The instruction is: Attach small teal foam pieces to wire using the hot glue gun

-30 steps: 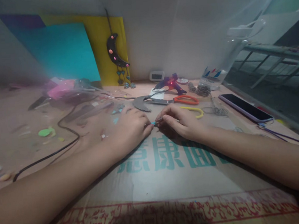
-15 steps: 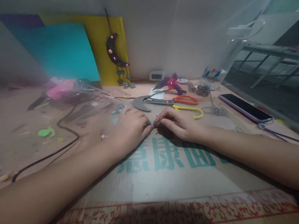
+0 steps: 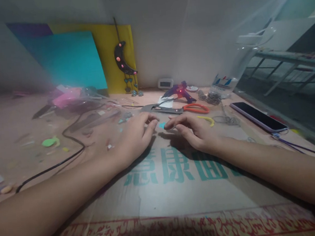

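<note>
My left hand (image 3: pixel 141 134) hovers over the cardboard sheet (image 3: pixel 159 202) with its thumb and fingers apart and nothing between them. Facing it, my right hand (image 3: pixel 193 131) has its fingers bent and its thumb apart from the fingertips. A small turquoise piece (image 3: pixel 162 125) shows right at my right fingertips; whether they touch it cannot be made out. Behind both hands lies a pair of scissors (image 3: pixel 170 110) with one orange and one yellow handle, partly hidden by my right hand. Grey and blue small pieces (image 3: pixel 125 117) are beyond my left hand.
A glue gun (image 3: pixel 180 92) with a red light stands at the back beside a white digital timer (image 3: pixel 165 83). A phone (image 3: pixel 258 116) lies right, near a clear plastic jug (image 3: pixel 225 79). A black cord (image 3: pixel 73 138) crosses the left. A decorated dark crescent (image 3: pixel 121 58) hangs before yellow card.
Both hands were pinched together at the turquoise piece. Now they have drawn apart and the left fingers have opened. The view has tilted slightly upward.
</note>
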A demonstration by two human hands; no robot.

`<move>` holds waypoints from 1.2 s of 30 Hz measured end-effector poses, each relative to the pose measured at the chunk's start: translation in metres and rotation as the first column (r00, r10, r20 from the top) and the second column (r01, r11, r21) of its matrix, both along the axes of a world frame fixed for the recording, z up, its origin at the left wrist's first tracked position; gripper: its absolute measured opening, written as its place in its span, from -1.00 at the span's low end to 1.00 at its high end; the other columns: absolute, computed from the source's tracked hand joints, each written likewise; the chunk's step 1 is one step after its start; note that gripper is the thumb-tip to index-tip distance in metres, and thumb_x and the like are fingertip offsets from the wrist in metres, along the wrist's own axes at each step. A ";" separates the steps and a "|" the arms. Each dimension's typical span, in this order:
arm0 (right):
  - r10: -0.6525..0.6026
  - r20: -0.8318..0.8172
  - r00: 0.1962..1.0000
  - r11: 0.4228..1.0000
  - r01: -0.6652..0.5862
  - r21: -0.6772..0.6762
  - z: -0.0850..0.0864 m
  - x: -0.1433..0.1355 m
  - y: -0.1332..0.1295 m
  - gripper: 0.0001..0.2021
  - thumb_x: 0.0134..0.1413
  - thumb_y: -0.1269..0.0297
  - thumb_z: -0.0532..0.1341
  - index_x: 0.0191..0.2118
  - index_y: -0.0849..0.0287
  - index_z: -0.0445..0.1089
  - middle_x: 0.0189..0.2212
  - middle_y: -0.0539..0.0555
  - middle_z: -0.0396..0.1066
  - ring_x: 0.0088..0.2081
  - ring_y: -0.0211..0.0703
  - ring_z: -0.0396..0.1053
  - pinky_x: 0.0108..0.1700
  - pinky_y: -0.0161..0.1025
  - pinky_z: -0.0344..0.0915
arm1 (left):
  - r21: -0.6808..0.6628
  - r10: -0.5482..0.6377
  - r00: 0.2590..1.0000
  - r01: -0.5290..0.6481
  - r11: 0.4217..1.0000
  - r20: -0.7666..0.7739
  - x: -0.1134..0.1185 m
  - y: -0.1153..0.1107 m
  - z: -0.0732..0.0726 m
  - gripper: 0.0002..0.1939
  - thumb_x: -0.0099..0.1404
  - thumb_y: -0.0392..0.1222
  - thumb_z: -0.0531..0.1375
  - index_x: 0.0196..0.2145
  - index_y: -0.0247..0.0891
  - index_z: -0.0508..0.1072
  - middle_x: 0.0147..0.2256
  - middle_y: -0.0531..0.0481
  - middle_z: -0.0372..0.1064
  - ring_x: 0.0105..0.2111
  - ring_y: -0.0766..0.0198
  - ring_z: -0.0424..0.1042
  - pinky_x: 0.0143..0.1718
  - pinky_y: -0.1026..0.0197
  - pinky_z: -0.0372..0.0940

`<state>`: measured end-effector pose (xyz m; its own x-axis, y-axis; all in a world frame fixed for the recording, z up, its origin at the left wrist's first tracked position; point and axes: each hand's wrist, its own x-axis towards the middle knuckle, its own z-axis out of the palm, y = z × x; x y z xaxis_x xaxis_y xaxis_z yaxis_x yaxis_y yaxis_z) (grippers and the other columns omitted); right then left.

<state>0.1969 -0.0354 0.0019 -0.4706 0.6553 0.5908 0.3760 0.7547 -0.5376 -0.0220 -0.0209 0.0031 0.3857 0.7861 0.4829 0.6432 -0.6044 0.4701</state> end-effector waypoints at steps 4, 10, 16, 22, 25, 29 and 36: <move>0.064 -0.036 0.997 0.998 -0.063 0.025 -0.001 0.002 -0.002 -0.91 0.32 0.36 0.06 -0.15 0.09 0.28 -0.15 0.13 0.50 0.00 -0.13 0.45 0.17 0.03 0.31 | -0.192 -0.014 0.995 0.032 0.981 0.097 0.002 0.004 0.000 -0.65 0.43 -0.05 -0.03 -0.32 -0.25 0.46 -0.34 -0.02 0.48 -0.30 0.18 0.42 -0.28 0.19 0.25; 0.079 -0.019 0.997 0.996 -0.079 0.030 -0.004 0.004 0.001 -0.92 0.31 0.36 0.06 -0.14 0.09 0.28 -0.14 0.14 0.49 0.00 -0.12 0.45 0.15 0.04 0.32 | -0.352 -0.017 0.980 0.087 0.932 0.196 0.006 0.002 0.007 -0.73 0.33 -0.08 0.08 -0.42 -0.26 0.43 -0.41 0.03 0.44 -0.35 0.23 0.39 -0.29 0.24 0.26; 0.080 0.024 0.996 0.992 -0.082 0.099 0.000 0.003 0.000 -0.90 0.29 0.38 0.07 -0.16 0.09 0.29 -0.16 0.13 0.49 -0.03 -0.11 0.45 0.07 -0.02 0.36 | -0.376 -0.005 0.968 0.102 0.921 0.251 0.005 0.001 0.007 -0.75 0.30 -0.06 0.10 -0.44 -0.26 0.40 -0.43 0.04 0.42 -0.39 0.25 0.37 -0.29 0.20 0.27; -0.064 0.041 0.997 0.983 0.056 0.173 0.005 -0.003 -0.004 -0.93 0.21 0.31 0.19 -0.32 0.12 0.33 -0.42 0.03 0.46 -0.38 -0.22 0.41 -0.31 -0.27 0.35 | -0.359 0.039 0.957 0.069 0.931 0.286 0.007 -0.008 0.008 -0.78 0.29 -0.10 0.11 -0.44 -0.26 0.38 -0.44 0.05 0.40 -0.40 0.28 0.35 -0.32 0.23 0.25; -0.145 0.004 0.989 0.989 0.145 -0.013 0.006 -0.008 -0.005 -0.90 0.19 0.29 0.22 -0.35 0.15 0.35 -0.46 0.00 0.46 -0.44 -0.26 0.41 -0.38 -0.32 0.32 | -0.339 0.006 0.958 0.095 0.936 0.285 0.008 -0.013 0.011 -0.79 0.31 -0.15 0.11 -0.45 -0.25 0.39 -0.44 0.06 0.39 -0.39 0.29 0.35 -0.30 0.25 0.24; -0.134 -0.096 0.986 0.926 0.090 -0.367 0.007 -0.013 -0.005 -0.92 0.21 0.28 0.16 -0.30 0.15 0.32 -0.55 -0.05 0.43 -0.55 -0.30 0.39 -0.51 -0.37 0.27 | -0.333 0.010 0.954 0.095 0.938 0.301 0.009 -0.015 0.012 -0.79 0.31 -0.15 0.11 -0.45 -0.25 0.39 -0.45 0.07 0.39 -0.41 0.30 0.34 -0.30 0.25 0.22; -0.150 -0.154 0.977 0.881 0.061 -0.469 0.005 -0.014 -0.004 -0.84 0.21 0.20 0.19 -0.34 0.15 0.29 -0.52 0.00 0.50 -0.51 -0.24 0.47 -0.48 -0.34 0.35 | -0.297 0.013 0.961 0.072 0.952 0.275 0.008 -0.012 0.009 -0.81 0.32 -0.16 0.13 -0.42 -0.26 0.41 -0.42 0.06 0.42 -0.37 0.30 0.37 -0.30 0.26 0.21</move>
